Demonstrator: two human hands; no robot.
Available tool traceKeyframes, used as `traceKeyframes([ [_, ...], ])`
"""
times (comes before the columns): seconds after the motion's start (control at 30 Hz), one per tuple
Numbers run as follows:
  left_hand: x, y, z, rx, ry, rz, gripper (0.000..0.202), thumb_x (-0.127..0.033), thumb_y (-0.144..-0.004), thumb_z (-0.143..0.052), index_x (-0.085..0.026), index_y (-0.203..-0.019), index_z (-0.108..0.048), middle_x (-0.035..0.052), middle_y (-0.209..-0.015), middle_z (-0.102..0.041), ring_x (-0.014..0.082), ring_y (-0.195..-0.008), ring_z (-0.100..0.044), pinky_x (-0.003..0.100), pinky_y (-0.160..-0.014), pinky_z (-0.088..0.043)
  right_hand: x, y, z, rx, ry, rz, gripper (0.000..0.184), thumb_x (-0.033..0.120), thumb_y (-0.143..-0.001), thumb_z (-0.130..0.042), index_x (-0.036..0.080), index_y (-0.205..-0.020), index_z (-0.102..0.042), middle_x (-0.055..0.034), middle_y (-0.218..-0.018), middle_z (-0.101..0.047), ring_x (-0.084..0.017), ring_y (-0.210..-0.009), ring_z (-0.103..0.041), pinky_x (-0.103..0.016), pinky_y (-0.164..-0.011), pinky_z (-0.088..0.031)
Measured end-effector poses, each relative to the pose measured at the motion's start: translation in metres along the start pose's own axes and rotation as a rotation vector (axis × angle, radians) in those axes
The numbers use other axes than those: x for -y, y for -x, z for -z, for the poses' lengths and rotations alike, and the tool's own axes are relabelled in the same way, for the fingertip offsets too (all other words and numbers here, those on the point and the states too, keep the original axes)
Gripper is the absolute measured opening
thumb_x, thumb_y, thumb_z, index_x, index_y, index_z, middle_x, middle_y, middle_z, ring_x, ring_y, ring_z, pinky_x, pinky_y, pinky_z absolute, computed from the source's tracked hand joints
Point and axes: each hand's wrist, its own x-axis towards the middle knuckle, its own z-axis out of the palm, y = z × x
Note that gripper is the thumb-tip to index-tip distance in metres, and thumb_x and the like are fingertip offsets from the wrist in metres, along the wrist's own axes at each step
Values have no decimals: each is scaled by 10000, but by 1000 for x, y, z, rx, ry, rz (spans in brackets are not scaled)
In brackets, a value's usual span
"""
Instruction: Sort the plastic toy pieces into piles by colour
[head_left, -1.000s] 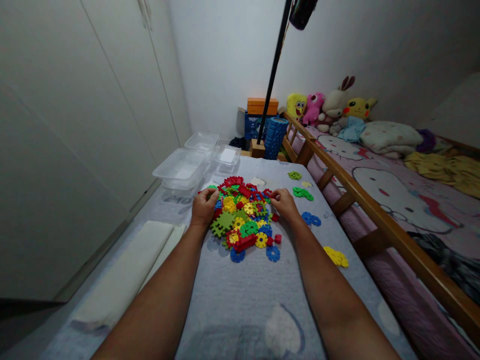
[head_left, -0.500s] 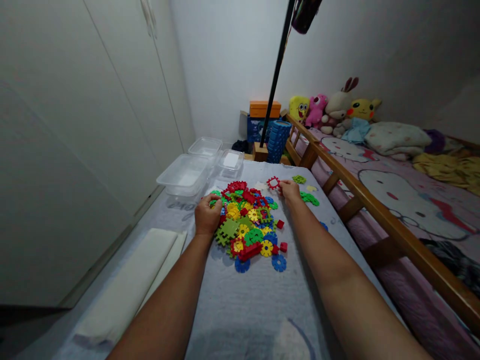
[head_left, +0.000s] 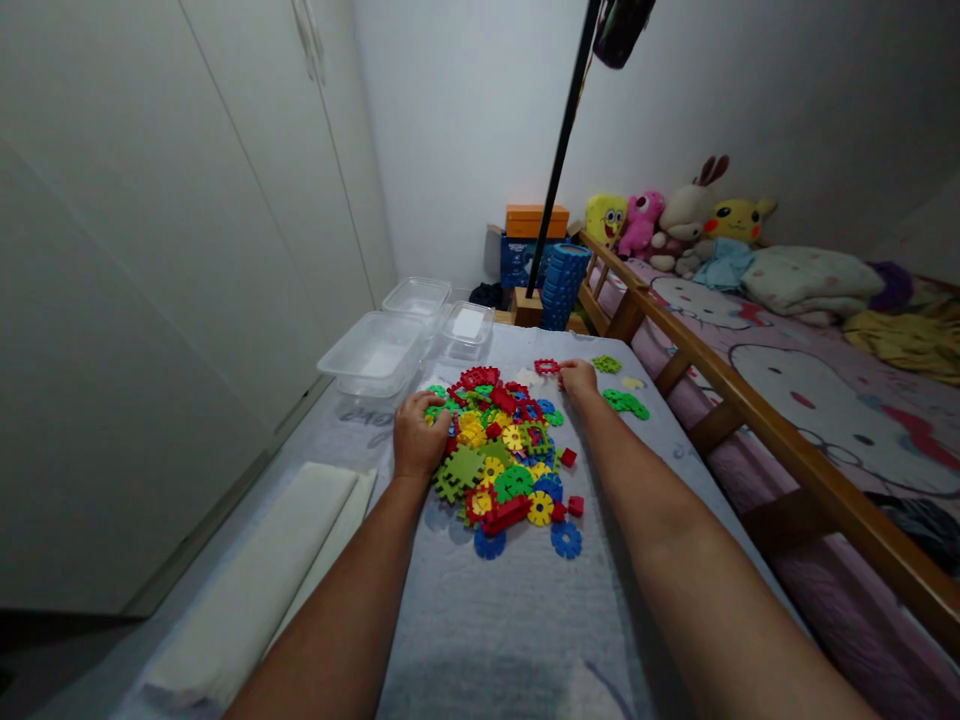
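Head view: red frame (head_left: 547, 372) looks longest left-to-right.

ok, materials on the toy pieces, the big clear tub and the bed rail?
Toy pieces: likely moulded plastic, satin or semi-matte; solid bright colours, regular notched edges.
Big clear tub: probably thin plastic, smooth; see-through walls, slightly cloudy. Exact polymer can't be told.
Bed rail: looks like wood, possibly varnished; brown tone, soft sheen. Solid or veneered: can't tell.
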Motion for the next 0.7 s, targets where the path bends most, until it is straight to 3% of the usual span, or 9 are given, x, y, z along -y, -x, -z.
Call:
traceKeyframes([
  [0.1, -2, 1, 1, -30, -34, -18, 126, -262, -768, -579, -216, -826, -681, 107, -1080, -713, 288, -1116, -637, 457, -1088, -443, -4, 3, 5, -25, 128, 55, 279, 98, -665, -561, 170, -867, -738, -41, -803, -726, -183, -773, -662, -266, -763, -517],
  [0.3, -1, 2, 0, -66, -101, -17, 130, -258, -763, -596, -217, -833, -697, 120, -1121, -689, 312, -1185, -601, 481, -1119, -413, -4, 3, 4, 144, 508, 250, 382, 72, -723, -551, 225, -955, -813, -75, -1091, -758, -234, -1127, -642, -340, -1046, -424],
  [0.5, 0, 3, -2, -15, -89, -34, 126, -256, -760, -593, -228, -832, -693, 98, -1091, -712, 298, -1145, -622, 475, -1120, -420, -6, 5, 0, 140, 528, 245, 413, 119, -748, -614, 287, -1070, -811, -69, -1209, -717, -276, -1155, -614, -353, -1026, -437],
  [0.7, 0, 3, 0, 11, -55, -12, 130, -252, -754, -590, -223, -833, -689, 95, -1110, -718, 290, -1138, -635, 465, -1101, -431, -3, 5, -7, 147, 563, 245, 431, 147, -808, -633, 273, -1196, -771, -100, -1308, -664, -302, -1187, -579, -382, -1037, -422],
])
